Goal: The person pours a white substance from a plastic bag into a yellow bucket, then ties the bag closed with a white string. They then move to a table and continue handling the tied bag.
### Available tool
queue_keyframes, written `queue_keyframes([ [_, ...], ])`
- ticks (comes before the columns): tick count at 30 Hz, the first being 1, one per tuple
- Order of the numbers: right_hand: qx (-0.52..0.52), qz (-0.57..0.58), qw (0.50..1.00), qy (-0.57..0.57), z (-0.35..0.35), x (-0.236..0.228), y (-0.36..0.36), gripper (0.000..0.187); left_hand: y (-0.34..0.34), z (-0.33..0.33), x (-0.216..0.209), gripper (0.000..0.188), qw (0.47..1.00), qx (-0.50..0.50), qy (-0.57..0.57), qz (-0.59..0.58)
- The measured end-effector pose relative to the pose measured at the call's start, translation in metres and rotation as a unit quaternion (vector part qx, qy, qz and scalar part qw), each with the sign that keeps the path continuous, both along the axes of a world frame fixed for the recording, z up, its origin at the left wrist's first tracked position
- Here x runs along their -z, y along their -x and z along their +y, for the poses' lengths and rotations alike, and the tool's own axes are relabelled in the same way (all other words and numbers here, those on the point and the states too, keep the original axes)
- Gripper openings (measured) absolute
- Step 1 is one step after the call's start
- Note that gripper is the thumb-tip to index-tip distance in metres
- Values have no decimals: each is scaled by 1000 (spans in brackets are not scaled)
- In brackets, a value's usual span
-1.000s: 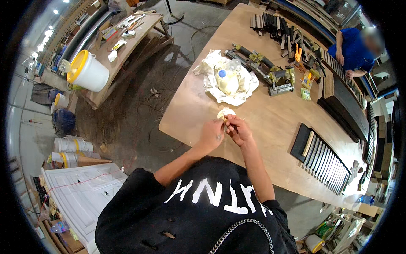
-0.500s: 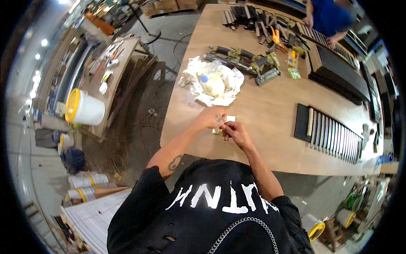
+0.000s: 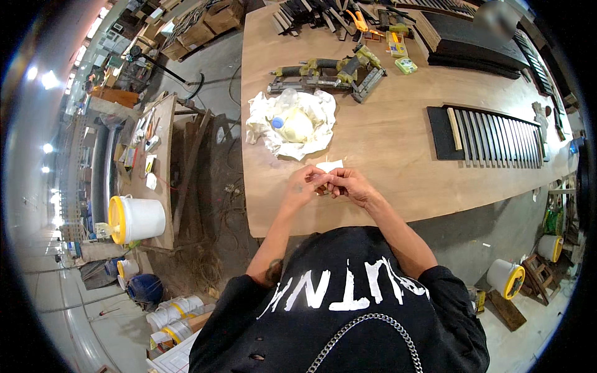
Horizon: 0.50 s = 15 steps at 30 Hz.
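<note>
My left hand (image 3: 303, 188) and my right hand (image 3: 352, 186) meet above the near part of the wooden table (image 3: 398, 189). Fingertips of both are pinched together and touching. Whatever lies between them is too small and covered to make out. Just beyond the fingers is a small white piece of paper (image 3: 330, 166), partly hidden by them. Farther off, a crumpled white cloth (image 3: 324, 112) surrounds a clear plastic bottle (image 3: 297, 127) with a blue cap, which lies tilted. Behind the cloth rest nail guns (image 3: 367, 71) in worn green and black.
Black strips (image 3: 311, 17) lie heaped at the far edge near an orange-handled tool (image 3: 358, 21). To the right are a slatted black panel (image 3: 497, 138) and stacked dark boards (image 3: 466, 45). A yellow-lidded white bucket (image 3: 144, 219) stands on a side bench at left.
My view has shifted, so the table things appear higher and mostly farther left. My left hand has turned, its fingers now meeting the right ones. A small yellowish packet under the hands is now hidden.
</note>
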State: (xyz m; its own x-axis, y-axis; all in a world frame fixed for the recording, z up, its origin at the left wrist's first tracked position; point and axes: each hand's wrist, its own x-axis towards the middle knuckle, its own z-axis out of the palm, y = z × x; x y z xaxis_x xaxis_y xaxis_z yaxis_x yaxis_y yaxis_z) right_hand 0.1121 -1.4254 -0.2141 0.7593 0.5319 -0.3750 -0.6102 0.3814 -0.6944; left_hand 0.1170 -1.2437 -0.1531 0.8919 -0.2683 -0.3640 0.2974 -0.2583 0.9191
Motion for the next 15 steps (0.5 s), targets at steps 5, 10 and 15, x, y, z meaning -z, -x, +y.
queue_keyframes([
  [5,-28,-6,999,34,-1,-6,-4,18,5,15,14,20,996,-10,84,13],
  [10,-46,6,997,57,-6,-8,-9,19,10,14,-1,17,994,42,-14,-98],
  [15,-40,10,996,82,-9,-16,-10,14,4,9,-7,16,964,115,-186,-154],
])
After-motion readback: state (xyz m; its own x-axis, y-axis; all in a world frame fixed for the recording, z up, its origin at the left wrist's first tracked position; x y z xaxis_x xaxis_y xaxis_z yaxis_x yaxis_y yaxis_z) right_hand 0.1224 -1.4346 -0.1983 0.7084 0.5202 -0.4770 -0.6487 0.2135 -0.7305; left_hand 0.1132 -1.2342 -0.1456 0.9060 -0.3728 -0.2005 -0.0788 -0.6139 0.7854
